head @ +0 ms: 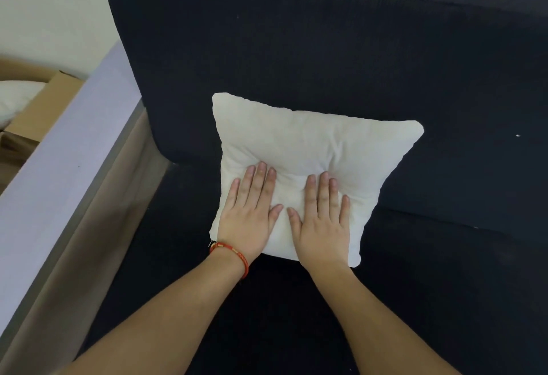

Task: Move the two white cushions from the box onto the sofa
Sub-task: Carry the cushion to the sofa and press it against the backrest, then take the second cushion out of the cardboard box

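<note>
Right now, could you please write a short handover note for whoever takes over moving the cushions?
Left hand: open, flat, palm down on the first white cushion; no grip.
Right hand: open and flat beside it on the same cushion.
That cushion is on the dark sofa, leaning against the backrest.
The second white cushion is still in the cardboard box, beyond the sofa's armrest on the left; only part of it shows.
Done: one cushion placed.
Left: lift both hands, fetch the second cushion from the box, set it on the sofa.
</note>
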{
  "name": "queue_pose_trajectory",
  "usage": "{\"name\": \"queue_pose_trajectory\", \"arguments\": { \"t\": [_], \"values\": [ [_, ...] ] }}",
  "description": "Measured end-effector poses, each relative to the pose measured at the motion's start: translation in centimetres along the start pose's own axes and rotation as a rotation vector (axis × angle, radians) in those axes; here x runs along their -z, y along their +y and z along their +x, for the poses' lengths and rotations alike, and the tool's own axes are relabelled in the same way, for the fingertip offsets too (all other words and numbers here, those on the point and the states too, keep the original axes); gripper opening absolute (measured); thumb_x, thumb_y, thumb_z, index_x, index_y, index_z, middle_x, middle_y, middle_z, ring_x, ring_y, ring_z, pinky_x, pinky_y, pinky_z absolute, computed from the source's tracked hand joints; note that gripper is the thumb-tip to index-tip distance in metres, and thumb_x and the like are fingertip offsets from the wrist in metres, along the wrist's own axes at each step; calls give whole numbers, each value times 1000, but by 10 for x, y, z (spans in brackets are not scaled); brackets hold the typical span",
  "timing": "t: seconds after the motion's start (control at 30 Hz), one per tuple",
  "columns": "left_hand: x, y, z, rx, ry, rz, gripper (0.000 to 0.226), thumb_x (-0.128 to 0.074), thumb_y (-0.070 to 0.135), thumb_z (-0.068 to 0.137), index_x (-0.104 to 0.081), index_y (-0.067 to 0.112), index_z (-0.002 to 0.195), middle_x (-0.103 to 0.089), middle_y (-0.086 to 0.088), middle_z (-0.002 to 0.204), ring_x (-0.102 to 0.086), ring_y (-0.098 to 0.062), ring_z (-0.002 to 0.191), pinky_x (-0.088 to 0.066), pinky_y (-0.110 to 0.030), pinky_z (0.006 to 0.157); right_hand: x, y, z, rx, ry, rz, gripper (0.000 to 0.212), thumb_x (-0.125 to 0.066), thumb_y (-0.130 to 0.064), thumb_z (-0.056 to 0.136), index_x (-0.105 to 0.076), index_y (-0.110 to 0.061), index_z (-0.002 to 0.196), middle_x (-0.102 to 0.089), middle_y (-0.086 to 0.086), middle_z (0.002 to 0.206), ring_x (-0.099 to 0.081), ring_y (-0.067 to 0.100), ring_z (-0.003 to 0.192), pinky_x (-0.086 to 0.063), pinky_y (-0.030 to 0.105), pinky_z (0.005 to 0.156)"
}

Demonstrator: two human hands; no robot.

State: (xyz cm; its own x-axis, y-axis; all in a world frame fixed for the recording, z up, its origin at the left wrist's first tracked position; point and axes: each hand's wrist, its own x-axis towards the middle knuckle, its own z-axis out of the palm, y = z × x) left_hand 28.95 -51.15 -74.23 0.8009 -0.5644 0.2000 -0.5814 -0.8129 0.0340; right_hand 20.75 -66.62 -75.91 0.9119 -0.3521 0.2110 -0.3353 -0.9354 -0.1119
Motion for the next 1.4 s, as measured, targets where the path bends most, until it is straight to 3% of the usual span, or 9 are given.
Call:
{"name": "queue_pose_trajectory", "arguments": {
  "t": [0.13,0.27,0.4,0.6,0.73,0.8,1.13,1.27,1.4],
  "values": [
    [56,7,-23,62,-81,-94,71,-35,50,111,-24,12,171,-22,-9,178,-23,-27,164,-27,-52,131,50,-7,-22,12,-29,83,81,-29,-54,114,-4,-9,176,-17,16,183,-18,31,169,-16,54,135],
    [129,7,-62,249,-125,-351,72,-18,60,112,-45,18,164,-41,3,171,-30,-11,160,-28,-48,130,116,-14,-49,-101,-149,363,72,-22,-55,116,-10,-17,176,-15,0,184,-2,12,172,-2,33,137],
    [206,8,-63,623,-100,-913,59,-30,66,108,-72,32,131,-75,27,123,-63,12,124,-53,-33,110,201,-34,-37,-426,-460,837,66,-40,-50,115,-29,-22,174,-33,-9,178,-26,8,165,-22,26,132],
    [341,-1,-25,962,-163,-1305,45,-40,51,112,-75,24,119,-82,1,110,-75,-16,110,-57,-34,92,344,-50,22,-315,-579,947,38,-48,-35,116,-68,-18,144,-70,-9,135,-62,6,121,-47,22,109],
    [433,-5,-18,905,-90,-1345,42,-42,45,114,-78,22,117,-85,1,103,-79,-20,105,-62,-41,96,433,-62,50,-221,-521,987,30,-51,-32,112,-74,-14,109,-75,5,109,-70,22,95,-56,32,79],
    [472,-9,-19,920,-30,-1370,41,-43,41,114,-77,19,116,-85,-4,103,-80,-26,105,-62,-42,93,474,-69,62,-178,-515,1008,25,-52,-34,112,-74,-20,108,-75,-2,110,-70,16,103,-50,21,75],
    [628,-56,-51,839,240,-1356,46,-42,43,115,-74,12,122,-82,-15,113,-78,-32,106,-62,-42,86,609,-136,74,16,-411,1193,18,-53,-39,112,-71,-36,114,-74,-12,120,-69,11,120,-57,39,108],
    [665,-87,-81,828,338,-1358,43,-43,40,115,-74,11,122,-81,-13,112,-77,-28,102,-61,-44,90,634,-182,64,67,-404,1227,45,-54,-42,111,-61,-25,151,-72,-15,130,-66,11,130,-51,46,118],
    [688,-140,-139,831,401,-1321,43,-43,42,115,-75,14,123,-83,-12,115,-78,-29,105,-61,-46,90,646,-248,42,158,-407,1238,49,-57,-45,109,-59,-25,154,-69,-11,139,-64,12,135,-50,47,120]
  ]
}}
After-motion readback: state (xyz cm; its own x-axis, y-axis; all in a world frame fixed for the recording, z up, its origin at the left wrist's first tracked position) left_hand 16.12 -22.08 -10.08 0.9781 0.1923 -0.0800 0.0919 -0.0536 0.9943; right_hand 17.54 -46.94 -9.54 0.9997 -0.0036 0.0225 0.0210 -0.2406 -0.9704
